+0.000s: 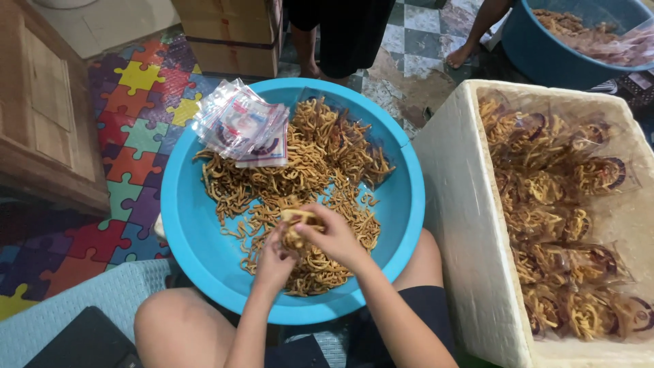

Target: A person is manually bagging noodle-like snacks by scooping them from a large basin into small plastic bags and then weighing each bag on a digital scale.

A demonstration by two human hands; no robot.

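Over the near middle of the basin (197, 232), both the left hand (274, 262) and right hand (334, 236) close on a small bag (300, 228) of snack sticks (300, 170), seemingly mid-filling; sealing it likely needs pinching its mouth

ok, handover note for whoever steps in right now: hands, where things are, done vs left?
Left hand and right hand: both over the blue basin, together holding a small bag with snack sticks in it.
Loose snack sticks fill the basin; empty bags are stacked on its far rim.
Done: filled packs lie in the white foam box.
Left: most sticks are unbagged.
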